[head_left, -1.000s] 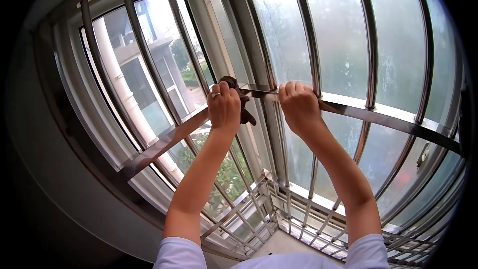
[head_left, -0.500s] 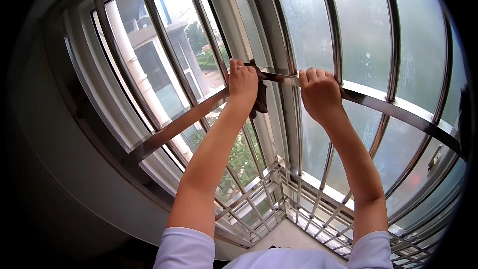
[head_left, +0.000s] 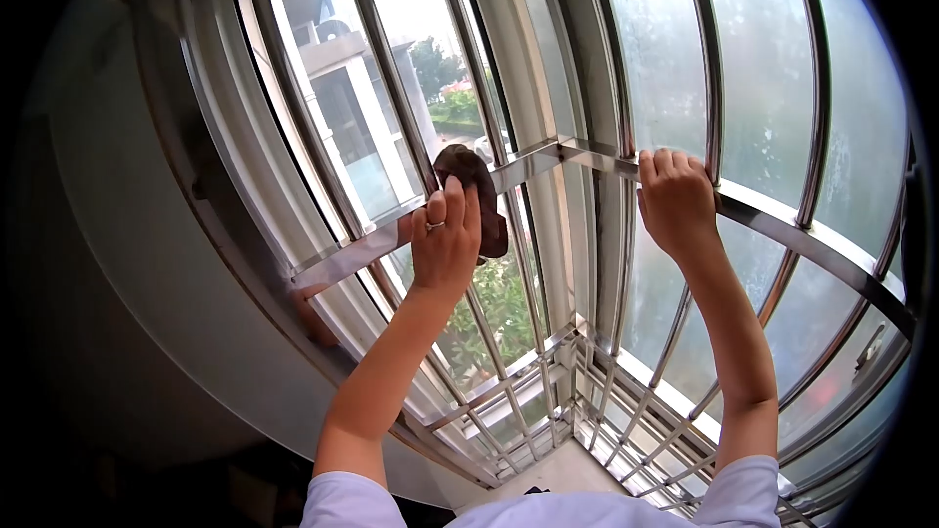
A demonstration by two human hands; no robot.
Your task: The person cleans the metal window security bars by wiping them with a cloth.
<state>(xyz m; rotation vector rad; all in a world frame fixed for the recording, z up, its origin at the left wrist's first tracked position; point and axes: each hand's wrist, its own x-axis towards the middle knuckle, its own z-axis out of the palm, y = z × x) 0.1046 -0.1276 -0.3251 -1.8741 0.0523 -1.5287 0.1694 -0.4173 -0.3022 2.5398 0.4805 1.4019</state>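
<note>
My left hand [head_left: 447, 242], with a ring on one finger, presses a dark brown cloth [head_left: 481, 203] against the flat metal crossbar [head_left: 528, 168] of the window bars. The cloth drapes over the bar and hangs a little below it, to the right of my fingers. On the right side, my right hand [head_left: 677, 198] is curled over the top of the crossbar of the other barred section [head_left: 761, 219], close to an upright bar [head_left: 712, 68]. My right thumb is mostly hidden.
Upright metal bars [head_left: 375, 39] stand before the window on the left. Frosted panes [head_left: 763, 68] lie behind the bars on the right. The two barred sections meet at a corner, with a lower grid of rails [head_left: 489, 394] beneath. A dark wall [head_left: 108, 235] is at left.
My left hand has slid left along the crossbar with the cloth, away from the corner. My right hand keeps its grip on the bar. The camera view has shifted left.
</note>
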